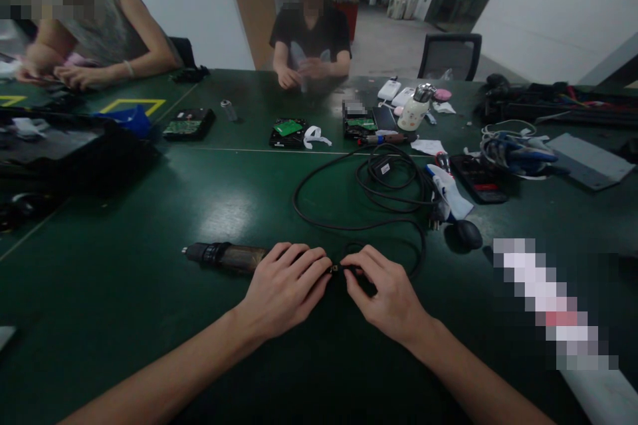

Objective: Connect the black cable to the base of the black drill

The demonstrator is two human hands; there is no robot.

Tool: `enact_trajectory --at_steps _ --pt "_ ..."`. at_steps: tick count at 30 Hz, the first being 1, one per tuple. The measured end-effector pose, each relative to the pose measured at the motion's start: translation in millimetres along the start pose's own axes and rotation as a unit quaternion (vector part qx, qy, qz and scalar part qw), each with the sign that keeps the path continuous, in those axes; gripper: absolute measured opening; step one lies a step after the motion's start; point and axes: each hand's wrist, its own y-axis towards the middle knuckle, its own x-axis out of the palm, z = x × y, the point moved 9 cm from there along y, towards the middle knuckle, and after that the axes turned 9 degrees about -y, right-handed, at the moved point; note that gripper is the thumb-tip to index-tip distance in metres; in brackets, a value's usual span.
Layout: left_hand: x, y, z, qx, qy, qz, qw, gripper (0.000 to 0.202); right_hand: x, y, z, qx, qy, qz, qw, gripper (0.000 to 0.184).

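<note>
An electric screwdriver [226, 257] with a dark, amber-tinted barrel lies flat on the green table [149, 212], tip pointing left. My left hand [286, 285] is closed over its right end. My right hand [386, 292] pinches the plug end of the black cable [359, 222] right where it meets the tool's rear socket. The two hands almost touch at a small metal connector [335, 268]. The cable loops away behind my hands into a coil at the middle of the table.
Hard drives [288, 133] and circuit boards [189, 125] lie across the far half. A white bottle [413, 109], phone [481, 178], black mouse [468, 234] and tangled wires [513, 146] sit to the right. Two other people work at the far edge.
</note>
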Motion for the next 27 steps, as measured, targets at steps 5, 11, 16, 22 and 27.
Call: enact_trajectory --at_steps 5,11,16,22,27 --pt "2.3 -0.5 -0.6 0.004 0.019 0.001 1.000 0.022 -0.2 0.8 -1.0 -0.012 0.004 0.005 1.000 0.017" --pt "2.6 -0.6 -0.8 0.004 0.009 -0.006 1.000 0.026 2.1 2.1 -3.0 -0.019 -0.012 -0.005 1.000 0.020" --pt "1.4 -0.8 -1.2 0.001 0.012 0.002 1.000 0.022 2.4 3.1 -3.6 -0.016 -0.029 -0.008 0.999 0.018" --pt "1.0 0.2 0.2 0.011 0.006 0.002 1.000 0.025 2.3 3.0 -3.2 -0.015 -0.036 -0.005 0.999 0.018" --pt "1.0 0.2 -1.7 0.002 0.013 0.009 1.000 0.018 3.7 2.9 -2.6 -0.012 -0.033 -0.011 0.999 0.016"
